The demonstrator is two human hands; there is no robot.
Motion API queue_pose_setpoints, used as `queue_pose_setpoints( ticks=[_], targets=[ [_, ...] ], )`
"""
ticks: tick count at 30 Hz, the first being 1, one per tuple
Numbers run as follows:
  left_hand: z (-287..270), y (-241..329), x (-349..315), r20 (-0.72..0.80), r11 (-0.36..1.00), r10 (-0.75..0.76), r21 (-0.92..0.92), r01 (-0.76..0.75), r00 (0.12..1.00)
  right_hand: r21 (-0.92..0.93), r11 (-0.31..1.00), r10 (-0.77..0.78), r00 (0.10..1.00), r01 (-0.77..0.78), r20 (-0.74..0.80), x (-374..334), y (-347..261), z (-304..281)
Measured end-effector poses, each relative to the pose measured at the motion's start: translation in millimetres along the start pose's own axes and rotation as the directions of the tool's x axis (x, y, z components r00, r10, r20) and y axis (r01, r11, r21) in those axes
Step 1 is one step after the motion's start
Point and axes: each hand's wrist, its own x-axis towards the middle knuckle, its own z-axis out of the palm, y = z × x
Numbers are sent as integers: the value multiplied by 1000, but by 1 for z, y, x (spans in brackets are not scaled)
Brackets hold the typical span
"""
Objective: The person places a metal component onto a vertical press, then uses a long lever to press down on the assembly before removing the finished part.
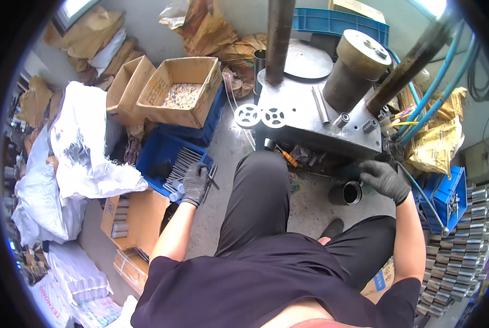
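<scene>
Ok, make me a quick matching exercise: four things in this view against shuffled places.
1. Left hand
2. Right hand
3. Thin metal rods
4. Round plate

A. On the machine top
B. Gloved, near the open-ended dark cylinder
C. Gloved, by the blue bin
D. Inside the blue bin

Pairs: 1-C, 2-B, 3-D, 4-A

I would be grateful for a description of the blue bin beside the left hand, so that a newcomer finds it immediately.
Start from the open cardboard box of small mixed pieces, left of the metal machine. Just below it in the picture, beside the gloved left hand, is the blue bin. Unlike the blue container under that box, this one holds many slim grey metal rods.
</scene>
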Motion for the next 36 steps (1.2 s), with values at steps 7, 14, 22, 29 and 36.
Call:
queue_pose_setpoints(
  ticks=[7,14,22,29,36],
  targets=[
    [-86,183,60,-255,816,264,-455,-356,930,-47,970,-229,838,237,-495,54,-14,-42],
    [-76,329,127,-376,649,319,-582,-489,870,-263,960,-259,648,93,-716,70,40,-34],
    [39,389,146,-304,573,343,-682,-455,889,-418,900,-216,706,-123,-675,103,64,-29],
    [73,378,148,-205,556,287,-759,-338,936,-410,905,-228,691,-109,-686,114,72,-19],
    [130,357,139,51,868,312,-421,-263,949,-490,871,-367,624,-29,-689,114,77,-13]
  ],
)
